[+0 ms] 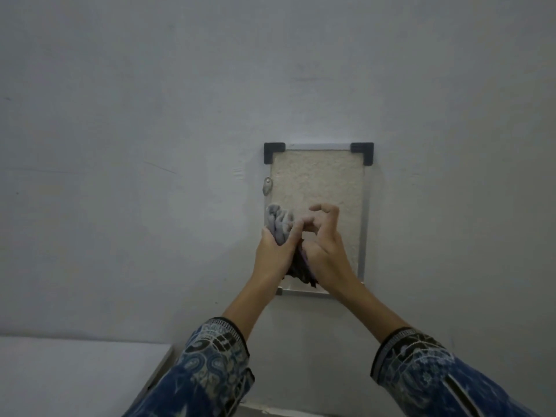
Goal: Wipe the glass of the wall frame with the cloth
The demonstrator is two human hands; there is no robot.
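A small wall frame [365,212] hangs on the grey wall, with a silver rim, black corner caps at the top and a beige textured sheet behind its glass. A bunched grey cloth [278,219] sits over the frame's lower left part. My left hand [275,254] grips the cloth from the left. My right hand [325,251] touches the cloth's dark lower folds [302,270], its thumb and fingers curled above them. Both hands hide the frame's lower left corner.
A small metal hanger [266,186] sticks out at the frame's left edge. A white ledge or tabletop [75,377] lies at the lower left below the wall. Blue patterned sleeves [210,365] cover both forearms.
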